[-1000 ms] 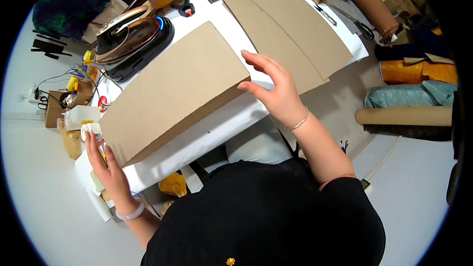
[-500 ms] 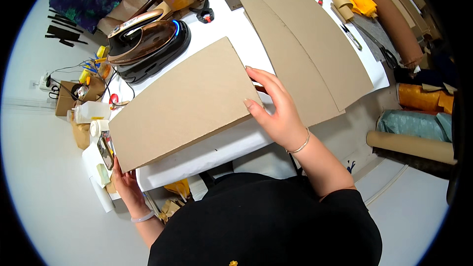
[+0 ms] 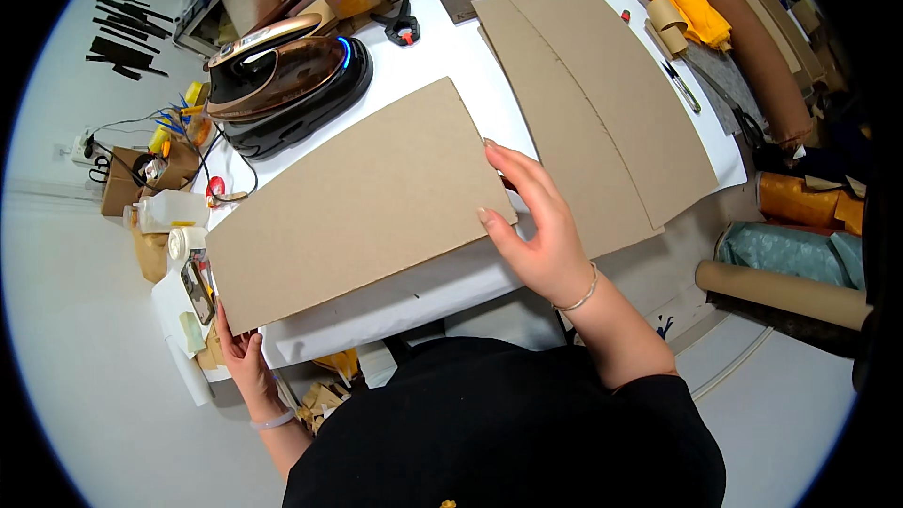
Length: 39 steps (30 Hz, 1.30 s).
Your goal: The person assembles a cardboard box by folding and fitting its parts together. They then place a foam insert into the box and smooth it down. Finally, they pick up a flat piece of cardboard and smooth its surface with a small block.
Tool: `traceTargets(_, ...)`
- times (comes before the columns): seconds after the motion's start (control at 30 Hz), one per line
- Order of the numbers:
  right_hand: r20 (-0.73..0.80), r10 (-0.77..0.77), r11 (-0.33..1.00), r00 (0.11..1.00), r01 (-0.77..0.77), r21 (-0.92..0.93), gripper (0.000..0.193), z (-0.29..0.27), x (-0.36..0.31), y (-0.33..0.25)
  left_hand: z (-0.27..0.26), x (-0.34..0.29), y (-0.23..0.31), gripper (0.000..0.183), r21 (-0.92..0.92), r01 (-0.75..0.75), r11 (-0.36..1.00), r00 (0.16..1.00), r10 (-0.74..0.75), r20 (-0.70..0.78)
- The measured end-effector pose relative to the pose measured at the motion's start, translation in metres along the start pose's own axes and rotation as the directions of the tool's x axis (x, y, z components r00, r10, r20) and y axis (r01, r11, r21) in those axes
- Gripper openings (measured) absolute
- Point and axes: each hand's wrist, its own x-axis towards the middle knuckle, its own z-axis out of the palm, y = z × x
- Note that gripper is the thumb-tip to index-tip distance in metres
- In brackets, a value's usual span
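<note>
Brown cardboard piece (image 3: 357, 216) in the head view lies over the white table (image 3: 451, 56), its near left corner now grasped, likely steadied, by the left hand (image 3: 246, 362), open beside it earlier, while the right hand (image 3: 543, 249) curves at its right end, hold unclear.

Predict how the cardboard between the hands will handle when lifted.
The cardboard is probably stiff: its broad face shows no sag between the left hand and right hand. Its plain brown surface suggests light weight for its size. Its flat face and corners make rolling unlikely.
</note>
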Motion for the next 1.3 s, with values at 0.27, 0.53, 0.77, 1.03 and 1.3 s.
traceTargets(0.27,0.012,0.007,1.0,1.0,-0.007,-0.022,0.055,0.0,-0.001,-0.002,0.003,0.002,-0.003,0.069,0.094,-0.036,0.995,0.998,0.04,-0.045)
traceTargets(0.53,0.062,0.031,0.999,0.998,-0.033,0.027,0.066,-0.004,-0.001,0.0,0.003,0.002,0.002,0.068,0.086,0.019,0.996,0.997,-0.013,-0.078)
traceTargets(0.77,0.103,0.028,0.999,0.994,-0.031,0.024,0.087,-0.008,0.0,0.003,0.004,0.002,0.003,0.066,0.08,0.004,0.997,0.998,0.001,-0.065)
traceTargets(1.03,0.07,0.035,0.999,0.997,-0.034,-0.018,0.085,-0.01,-0.002,0.004,0.009,0.002,0.004,0.064,0.098,0.032,0.995,0.996,-0.024,-0.086)
traceTargets(1.3,0.092,0.099,0.995,0.991,-0.098,-0.016,0.078,-0.001,0.0,0.0,0.002,-0.003,0.001,0.057,0.201,0.03,0.979,0.99,-0.001,-0.144)
